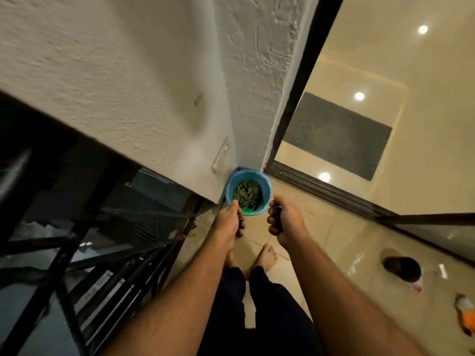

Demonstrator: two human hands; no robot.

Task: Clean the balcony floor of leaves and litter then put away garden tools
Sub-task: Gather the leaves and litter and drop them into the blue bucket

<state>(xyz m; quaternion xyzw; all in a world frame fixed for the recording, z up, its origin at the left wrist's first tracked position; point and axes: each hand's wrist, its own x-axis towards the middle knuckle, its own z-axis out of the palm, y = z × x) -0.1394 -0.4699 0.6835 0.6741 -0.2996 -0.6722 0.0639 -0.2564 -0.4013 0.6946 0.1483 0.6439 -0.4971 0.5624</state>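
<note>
A blue bucket point(266, 187) stands on the balcony floor in the corner by the white wall, holding a heap of green leaves point(248, 194). My left hand point(228, 222) hovers just above its near rim, fingers closed around a small dark thing. My right hand point(285, 222) is beside it, to the right of the bucket, also closed around something small and dark. What the dark bits are is too small to tell. My bare feet point(267, 258) stand on the tiles just behind the bucket.
A black metal railing point(108, 255) runs along the left. A textured white wall point(128, 86) rises ahead. A black sliding-door frame point(303, 80) and track open to a lit room on the right. A dark pot point(402, 268) and an orange-and-white object point(466, 313) sit on the wet tiles at right.
</note>
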